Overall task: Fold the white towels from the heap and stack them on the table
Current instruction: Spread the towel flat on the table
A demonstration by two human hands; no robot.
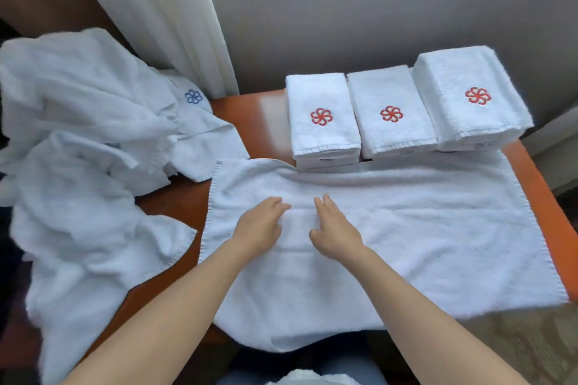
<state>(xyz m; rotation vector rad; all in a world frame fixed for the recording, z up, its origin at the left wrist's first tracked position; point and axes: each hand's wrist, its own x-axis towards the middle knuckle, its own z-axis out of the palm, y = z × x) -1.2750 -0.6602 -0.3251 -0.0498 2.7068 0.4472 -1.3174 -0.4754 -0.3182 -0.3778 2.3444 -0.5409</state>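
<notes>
A white towel point(422, 228) lies spread flat across the wooden table point(250, 116), its near edge hanging over the front. My left hand point(259, 225) and my right hand point(336, 231) rest side by side on its left-middle part, fingers straight, palms down. A heap of crumpled white towels point(78, 141) lies at the left; one shows a blue flower logo. At the back of the table stand three stacks of folded towels with red flower logos: left point(323, 119), middle point(391, 116), and a taller right one point(469, 100).
A white curtain point(156, 9) hangs behind the heap. A grey wall ledge point(344, 9) runs behind the stacks. The table's right edge point(544, 194) drops off to patterned carpet point(516, 347). More white cloth shows at the bottom edge between my arms.
</notes>
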